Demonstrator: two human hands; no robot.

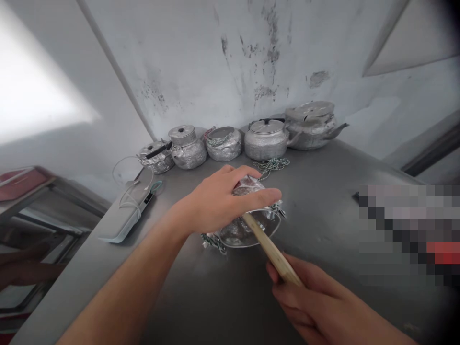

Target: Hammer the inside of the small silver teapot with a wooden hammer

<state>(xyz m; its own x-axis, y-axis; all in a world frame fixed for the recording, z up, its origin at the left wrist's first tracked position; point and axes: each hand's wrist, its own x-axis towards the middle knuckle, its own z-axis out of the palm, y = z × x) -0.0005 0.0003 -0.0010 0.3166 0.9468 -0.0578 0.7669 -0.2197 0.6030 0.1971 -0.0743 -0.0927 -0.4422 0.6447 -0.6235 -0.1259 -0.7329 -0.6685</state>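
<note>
Kettle (247, 225) sits under left hand's (219, 201) fingers (266, 195), stick (271, 249) touching.

No readable text, label, brand or number shows on anything here.

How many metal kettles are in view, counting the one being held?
6. Five kettles line the wall: far left, second, lidless middle, fourth, largest at right. The sixth kettle lies under the left hand. None seem hidden.
</note>
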